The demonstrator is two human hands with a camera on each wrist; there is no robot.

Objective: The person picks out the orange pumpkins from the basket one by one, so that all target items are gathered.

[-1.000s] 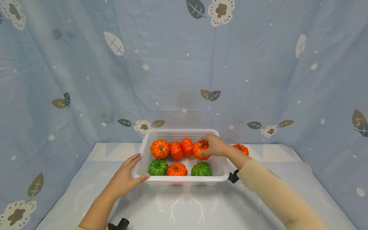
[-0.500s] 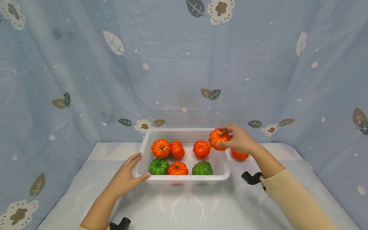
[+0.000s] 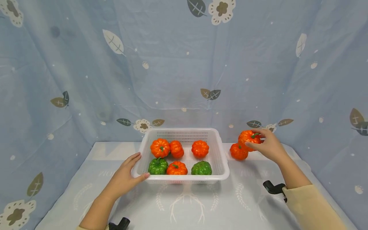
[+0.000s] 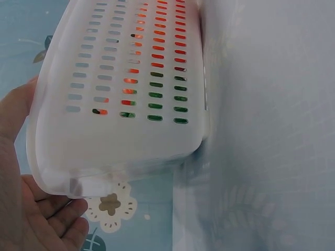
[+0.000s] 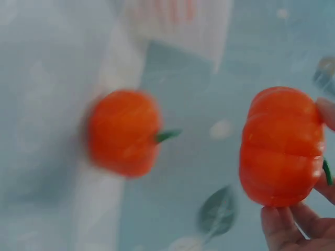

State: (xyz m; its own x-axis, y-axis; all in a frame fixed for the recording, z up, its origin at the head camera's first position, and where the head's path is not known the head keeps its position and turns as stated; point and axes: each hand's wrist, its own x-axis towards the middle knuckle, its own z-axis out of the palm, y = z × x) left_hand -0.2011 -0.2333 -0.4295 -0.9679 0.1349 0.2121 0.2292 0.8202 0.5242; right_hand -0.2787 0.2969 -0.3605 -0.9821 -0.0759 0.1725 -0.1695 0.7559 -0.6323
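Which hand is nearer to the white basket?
Left: the left hand touches the basket at its left end; the right hand holds an orange pumpkin beyond the basket's right end.

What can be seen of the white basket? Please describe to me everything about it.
The white basket is rectangular, with rounded corners and a broad smooth rim; it looks like thin plastic. Rows of narrow slots pierce its walls, and colours show through them. It stands open side up on the cloth-covered table. Inside are four orange pumpkins and two green ones. The left hand touches its left end, thumb at the near corner. Most of its underside is hidden.
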